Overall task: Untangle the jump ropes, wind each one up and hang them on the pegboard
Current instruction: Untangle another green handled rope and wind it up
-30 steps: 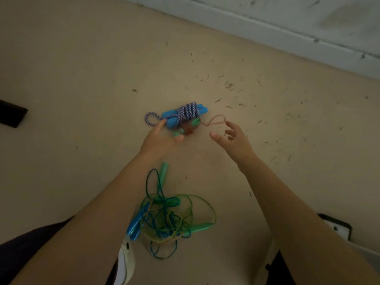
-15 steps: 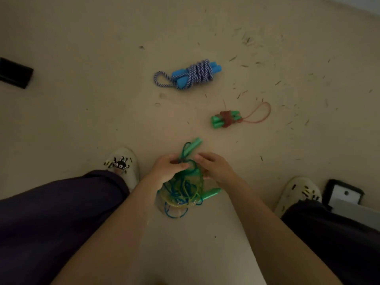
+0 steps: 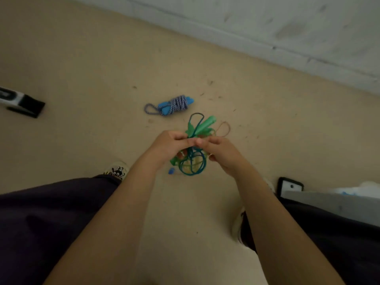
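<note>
Floor: tan floor (image 3: 86, 58) speckled with small dark bits, meeting a pale wall (image 3: 287, 23) at the top right.
Ropes counted: one wound bundle lying on the floor and one tangle held up; how many ropes are in the tangle cannot be told.
Wound rope: a blue-and-white striped rope (image 3: 174, 103) wrapped round blue handles, with a loop at its left end, lies beyond the hands, apart from them.
Tangled ropes: a knot of teal, green and yellowish cords (image 3: 192, 161) hangs between both hands; a green handle (image 3: 206, 124) sticks up above the fingers.
Left hand (image 3: 168, 147): fingers curled, pinching the cords at the top of the tangle.
Right hand (image 3: 221, 152): fingers curled on the same cords, fingertips touching the left hand's.
Partly hidden: a thin brownish loop (image 3: 225, 128) shows just past the right hand; the rest is covered.
Around: one black-and-white object (image 3: 22, 103) at the left edge; a dark-framed item (image 3: 290, 185) at the right; one pale shoe (image 3: 117, 171) with a spider figure; dark trousers (image 3: 51, 219) on both legs.
</note>
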### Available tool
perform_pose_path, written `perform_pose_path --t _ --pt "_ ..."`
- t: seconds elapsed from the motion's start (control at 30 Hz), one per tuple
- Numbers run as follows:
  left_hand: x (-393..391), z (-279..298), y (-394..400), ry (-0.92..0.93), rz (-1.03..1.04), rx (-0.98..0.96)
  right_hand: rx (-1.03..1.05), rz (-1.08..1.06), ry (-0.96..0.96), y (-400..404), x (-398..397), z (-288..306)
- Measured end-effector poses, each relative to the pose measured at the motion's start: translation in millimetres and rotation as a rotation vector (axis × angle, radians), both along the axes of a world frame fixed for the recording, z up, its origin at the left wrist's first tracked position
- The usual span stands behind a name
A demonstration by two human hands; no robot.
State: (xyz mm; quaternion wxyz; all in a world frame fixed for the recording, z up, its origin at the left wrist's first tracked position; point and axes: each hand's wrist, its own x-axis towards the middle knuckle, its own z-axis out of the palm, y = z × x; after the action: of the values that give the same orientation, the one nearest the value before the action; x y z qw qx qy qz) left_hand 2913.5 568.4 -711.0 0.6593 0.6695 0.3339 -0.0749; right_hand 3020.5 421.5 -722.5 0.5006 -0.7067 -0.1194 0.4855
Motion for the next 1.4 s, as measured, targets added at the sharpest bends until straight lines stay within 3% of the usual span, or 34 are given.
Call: perform_pose_path --t 0.3,0.47,0.67,0.9,1.13,1.4 --pt "-51.0 214.2 -32.1 -0.401 -0.013 0.107 0.308 0.106 -0.4 -47.1 -34.8 233.2" --pt "-86.2 263.4 -44.4 -0.472 -0.044 0.194 0.339 0.148 -0.519 -81.4 -58.9 301.1" --pt "-115.8 251.1 -55.6 -0.479 0.031 0.155 0.309 0.107 -0.564 -120.4 -70.3 302.4" --pt "-127.5 227.1 -52.9 -0.397 0.062 0.262 0.305 -0.237 -0.562 -141.1 -66.9 260.7" --pt "-120.4 218.9 -46.7 -0.357 0.013 0.358 0.192 -0.147 -0.587 -130.7 -68.6 255.0" --pt "-107.1 210.4 -51.4 -0.221 -0.205 0.612 0.319 0.012 -0.513 -114.2 -80.5 252.6"
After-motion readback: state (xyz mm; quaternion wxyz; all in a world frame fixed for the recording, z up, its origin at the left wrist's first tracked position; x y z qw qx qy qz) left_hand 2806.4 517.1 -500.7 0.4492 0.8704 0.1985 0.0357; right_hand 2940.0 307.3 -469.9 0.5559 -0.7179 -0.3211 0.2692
